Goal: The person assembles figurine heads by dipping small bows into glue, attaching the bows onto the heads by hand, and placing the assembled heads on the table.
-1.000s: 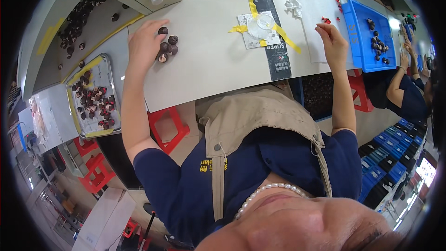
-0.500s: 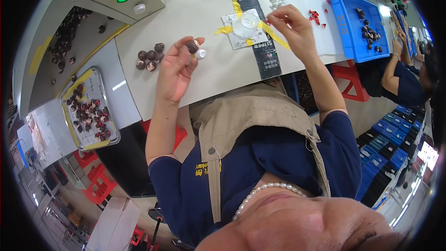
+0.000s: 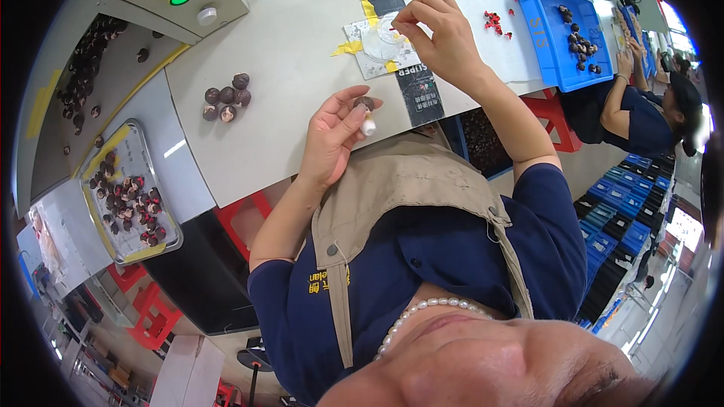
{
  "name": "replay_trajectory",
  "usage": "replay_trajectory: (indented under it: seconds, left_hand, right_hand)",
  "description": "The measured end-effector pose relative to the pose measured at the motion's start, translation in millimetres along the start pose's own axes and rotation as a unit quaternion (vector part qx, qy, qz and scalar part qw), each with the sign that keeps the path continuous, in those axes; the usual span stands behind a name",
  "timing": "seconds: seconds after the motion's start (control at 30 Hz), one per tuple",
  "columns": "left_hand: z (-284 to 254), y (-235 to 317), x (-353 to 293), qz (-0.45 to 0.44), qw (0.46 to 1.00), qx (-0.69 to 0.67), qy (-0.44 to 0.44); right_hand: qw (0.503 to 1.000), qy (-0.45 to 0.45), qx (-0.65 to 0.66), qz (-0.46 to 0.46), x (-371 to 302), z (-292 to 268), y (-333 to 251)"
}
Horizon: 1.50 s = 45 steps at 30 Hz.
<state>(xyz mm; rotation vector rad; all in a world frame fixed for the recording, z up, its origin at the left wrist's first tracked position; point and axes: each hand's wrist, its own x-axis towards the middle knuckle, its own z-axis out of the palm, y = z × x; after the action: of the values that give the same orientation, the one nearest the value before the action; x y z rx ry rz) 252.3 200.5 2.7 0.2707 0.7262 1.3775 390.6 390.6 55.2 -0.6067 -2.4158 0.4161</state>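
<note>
From here I see the left hand (image 3: 336, 133) half curled, gripping a dark ball (image 3: 363, 102) and a small white piece (image 3: 368, 127) at the bench's (image 3: 290, 60) near edge; I would keep this grip light and steady. The right hand (image 3: 446, 39) pinches by the clear dish (image 3: 375, 47), contents unclear. More balls (image 3: 227, 96) lie left.

Looked steeply down from the person's head, through the left of two fisheye cameras worn side by side. Sat nearest to the face (image 3: 452, 362) at the lower rim, then faced past the apron (image 3: 411, 192) to the desk (image 3: 286, 53), farther off. Caught the desk's near-left corner and slanting near edge, with the left hand (image 3: 338, 132) at that edge and the right hand (image 3: 441, 34) farther in, cut the far side off at the top, and bent long lines toward the border
</note>
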Motion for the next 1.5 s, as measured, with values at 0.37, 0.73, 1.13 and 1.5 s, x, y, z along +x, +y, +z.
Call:
replay_trajectory:
  seconds: [0.37,0.73,1.13,1.5]
  left_hand:
    - [13,-4,10,0.015,1.000,-0.023,0.005]
    - [30,-12,20,0.043,0.997,-0.037,0.054]
    - [34,-22,18,0.103,0.992,-0.006,0.073]
    - [25,-28,22,0.139,0.987,0.031,0.075]
  right_hand:
    - [0.998,0.009,0.057,0.016,1,-5,0]
    - [0.896,-0.103,0.367,0.228,-43,-9,-33]
    - [0.908,-0.054,0.350,0.226,-55,2,-39]
    - [0.932,-0.054,0.266,0.239,-55,2,-49]
